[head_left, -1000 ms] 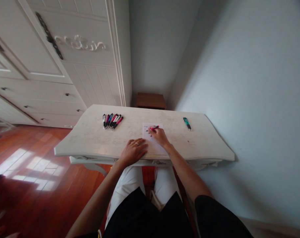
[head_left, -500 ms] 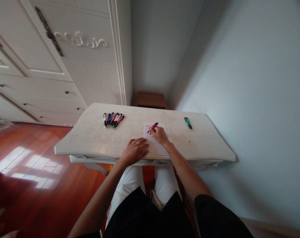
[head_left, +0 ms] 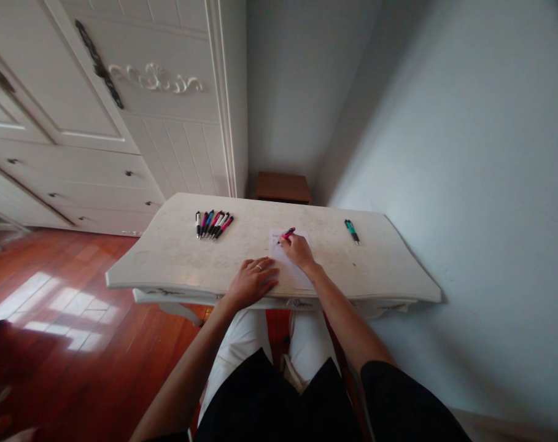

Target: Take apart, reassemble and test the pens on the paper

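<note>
Watching remotely, I see right hand (head_left: 299,251) clamped round slim pink-and-black pen (head_left: 289,232), likely for control; left hand (head_left: 253,280), fingers apart, presumably steadies white paper sheet (head_left: 289,274).

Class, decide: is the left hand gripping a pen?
No, the right hand grips the pink pen, while the left hand lies palm down at the left edge of the paper.
</note>
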Demonstrator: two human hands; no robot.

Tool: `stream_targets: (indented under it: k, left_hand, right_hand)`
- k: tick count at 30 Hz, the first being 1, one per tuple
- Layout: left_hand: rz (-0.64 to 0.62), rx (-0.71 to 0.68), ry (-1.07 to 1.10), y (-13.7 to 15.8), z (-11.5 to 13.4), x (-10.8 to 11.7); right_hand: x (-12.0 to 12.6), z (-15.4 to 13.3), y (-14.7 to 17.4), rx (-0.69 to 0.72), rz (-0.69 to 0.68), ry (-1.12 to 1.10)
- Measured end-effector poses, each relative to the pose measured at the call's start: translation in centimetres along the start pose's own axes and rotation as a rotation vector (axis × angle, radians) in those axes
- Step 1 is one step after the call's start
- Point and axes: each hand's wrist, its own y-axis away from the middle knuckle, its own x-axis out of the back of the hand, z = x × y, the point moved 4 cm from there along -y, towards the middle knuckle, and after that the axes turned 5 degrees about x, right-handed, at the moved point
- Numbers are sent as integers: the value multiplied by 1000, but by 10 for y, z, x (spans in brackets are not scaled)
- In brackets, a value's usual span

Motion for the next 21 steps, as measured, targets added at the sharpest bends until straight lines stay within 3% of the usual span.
stream_targets:
  k: [11, 21]
  left_hand:
    - [-4, -7, -3, 0, 1, 3]
    - [3, -8, -6, 0, 1, 2]
  right_hand:
    - [-7, -3, -2, 65, 11, -94]
    - [1, -5, 5, 71, -12, -73]
